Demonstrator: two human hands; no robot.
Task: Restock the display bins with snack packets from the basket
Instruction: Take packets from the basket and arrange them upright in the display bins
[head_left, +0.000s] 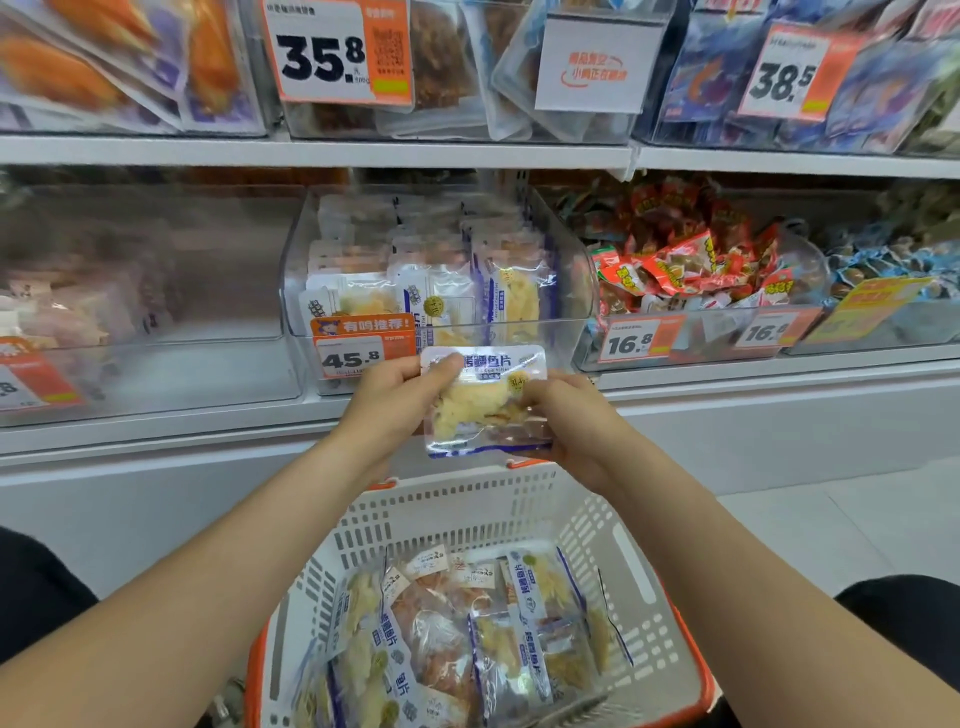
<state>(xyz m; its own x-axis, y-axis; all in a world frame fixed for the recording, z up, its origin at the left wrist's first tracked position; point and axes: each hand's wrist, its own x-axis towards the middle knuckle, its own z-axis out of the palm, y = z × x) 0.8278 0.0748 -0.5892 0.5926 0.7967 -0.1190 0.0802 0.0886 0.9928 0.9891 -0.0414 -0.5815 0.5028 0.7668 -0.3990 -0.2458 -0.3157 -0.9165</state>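
A clear snack packet (483, 402) with blue-and-white print and pale yellow pieces inside is held flat above the basket. My left hand (389, 400) pinches its left edge, thumb on top. My right hand (566, 415) grips its right side, fingers curled under. Just behind and above stands a clear display bin (441, 332) tagged 45.8, holding upright packets of the same kind. Below, a white basket (613, 561) with an orange rim holds several more packets (467, 634), some with orange contents.
A near-empty clear bin (156, 332) stands on the left. Bins of red-wrapped snacks (696, 270) and blue-wrapped snacks (883, 265) are to the right, tagged 16.8. An upper shelf (311, 153) carries more bins with price tags. White tiled floor (831, 530) lies at right.
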